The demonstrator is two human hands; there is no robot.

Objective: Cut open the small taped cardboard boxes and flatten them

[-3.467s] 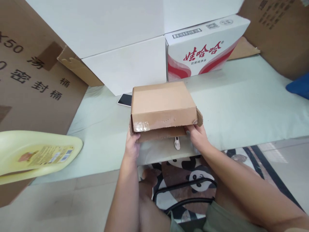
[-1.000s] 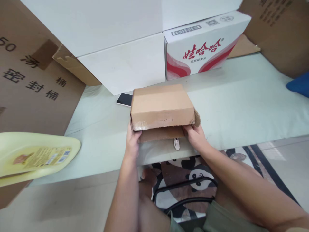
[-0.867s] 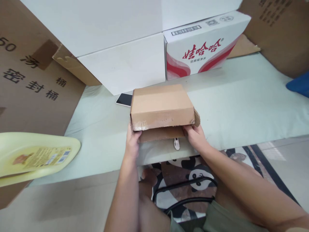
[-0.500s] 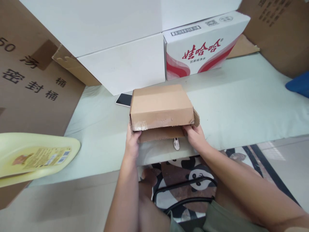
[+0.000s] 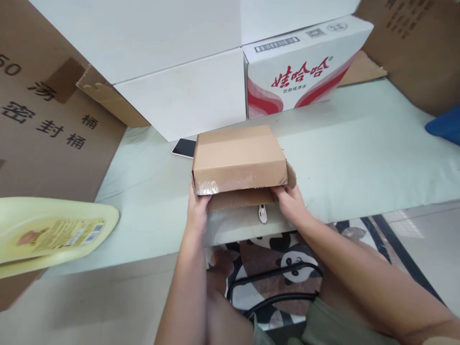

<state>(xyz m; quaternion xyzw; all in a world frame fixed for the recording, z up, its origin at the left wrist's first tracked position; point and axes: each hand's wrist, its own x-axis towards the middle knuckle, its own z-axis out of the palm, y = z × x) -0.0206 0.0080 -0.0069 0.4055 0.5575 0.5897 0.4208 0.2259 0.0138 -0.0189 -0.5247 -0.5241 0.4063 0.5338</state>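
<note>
A small brown cardboard box (image 5: pixel 239 155) lies on the pale green table (image 5: pixel 359 148), with old tape on its near face. My left hand (image 5: pixel 197 211) grips its near left corner, fingers tucked under the edge. At the near right corner my right hand (image 5: pixel 292 203) holds the lower flap. A small white object (image 5: pixel 263 213) lies on the table just below the box, between my hands.
A phone (image 5: pixel 184 147) lies behind the box's left corner. White boxes (image 5: pixel 179 96) and a red-and-white carton (image 5: pixel 298 67) stand at the back. Large brown cartons (image 5: pixel 46 124) lean at left and right. A yellow plastic item (image 5: pixel 50 232) juts in at left; a blue thing (image 5: pixel 445 127) sits far right.
Almost nothing has changed; the box and both hands have drifted slightly left and up in view, and the grip is the same.
</note>
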